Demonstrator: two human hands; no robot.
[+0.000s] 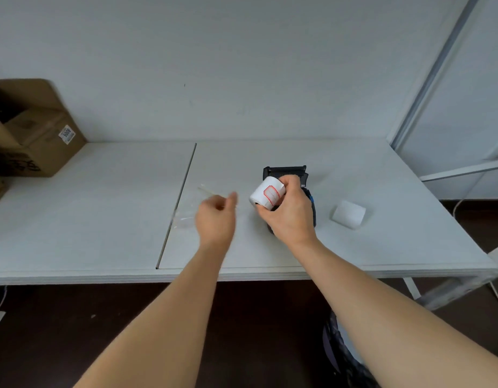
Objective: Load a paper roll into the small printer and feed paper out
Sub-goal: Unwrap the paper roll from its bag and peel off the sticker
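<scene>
A person's right hand (288,211) grips a white paper roll (267,195), its outer label outlined in red, fingers (291,182) and thumb curled round it, just above a small black printer (287,175) on a white surface (102,219). The printer's lid stands open at the far end; most of its body is hidden behind the hand. The left hand (215,217), blurred, hovers just left of the roll with fingers loosely curled, pinching a thin, pale strip (208,191) that trails up and to the left. Clear plastic wrap (183,219) lies on the surface beside that hand. A second white roll (349,214) rests to the right of the printer, apart from it. An open cardboard box (32,127) sits at the far left against the wall.
</scene>
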